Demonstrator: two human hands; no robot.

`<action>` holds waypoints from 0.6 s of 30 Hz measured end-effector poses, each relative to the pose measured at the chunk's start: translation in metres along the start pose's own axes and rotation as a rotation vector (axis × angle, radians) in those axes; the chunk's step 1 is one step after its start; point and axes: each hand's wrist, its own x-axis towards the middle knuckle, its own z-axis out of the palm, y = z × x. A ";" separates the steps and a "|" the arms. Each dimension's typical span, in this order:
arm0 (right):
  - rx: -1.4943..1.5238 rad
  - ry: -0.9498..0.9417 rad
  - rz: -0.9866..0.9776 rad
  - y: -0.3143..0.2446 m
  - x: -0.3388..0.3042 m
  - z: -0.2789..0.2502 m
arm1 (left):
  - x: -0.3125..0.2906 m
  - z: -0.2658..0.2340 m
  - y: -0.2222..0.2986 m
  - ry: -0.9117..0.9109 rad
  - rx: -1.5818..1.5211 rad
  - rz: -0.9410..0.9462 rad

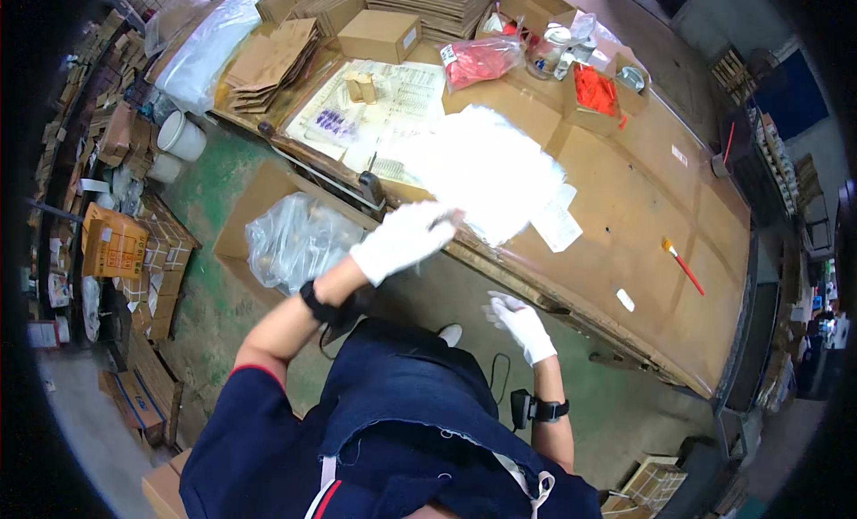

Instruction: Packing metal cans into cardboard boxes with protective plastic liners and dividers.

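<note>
My left hand (406, 240), in a white glove, is at the table's front edge beside a bright white sheet or pad (486, 171). Its fingers are drawn together, with a small dark, pinkish patch at the tips; what they hold, if anything, is not clear. Lower and to the right, my right hand (522, 330), also gloved in white, hangs in front of the table with its fingers apart and nothing in them. A printed slip (557, 220) sticks out from under the white sheet. Below my left hand, an open carton (239, 211) holds a clear plastic bag (299, 238).
The cardboard-covered table (661, 198) bears a red-handled brush (686, 267), a bag of red parts (482, 62), a small box of orange-red pieces (594, 91), a closed carton (379, 37) and flattened cardboard (272, 64). White buckets (181, 137) and loaded shelves (67, 180) stand left.
</note>
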 end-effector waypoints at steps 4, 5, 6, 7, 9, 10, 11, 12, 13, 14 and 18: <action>0.130 0.153 0.011 0.010 -0.015 -0.026 | 0.106 -0.024 -0.001 0.036 -0.518 0.048; 0.163 0.183 0.012 0.014 -0.016 -0.028 | 0.134 -0.040 -0.002 0.026 -0.516 0.021; 0.187 0.175 0.022 0.010 -0.018 -0.026 | 0.159 -0.051 -0.010 0.113 -0.463 -0.011; 0.141 0.141 0.029 0.009 -0.019 -0.026 | 0.185 -0.061 -0.015 0.197 -0.468 -0.051; 0.136 0.072 0.015 0.015 -0.016 -0.028 | 0.240 -0.077 -0.024 0.379 -0.383 -0.096; 0.111 0.021 0.047 0.009 -0.017 -0.032 | 0.264 -0.084 -0.029 0.463 -0.434 -0.118; 0.115 0.026 0.047 0.013 -0.011 -0.037 | 0.290 -0.091 -0.036 0.545 -0.485 -0.141; 0.070 0.044 -0.007 0.019 -0.005 -0.043 | 0.329 -0.104 -0.065 0.646 -0.436 -0.182; 0.031 0.068 -0.059 0.021 0.001 -0.048 | 0.363 -0.109 -0.092 0.739 -0.387 -0.221; 0.039 0.142 -0.059 0.014 0.008 -0.054 | 0.380 -0.117 -0.092 0.785 -0.328 -0.229; -0.070 0.397 -0.002 -0.001 0.032 -0.075 | 0.443 -0.136 -0.090 0.891 -0.170 -0.413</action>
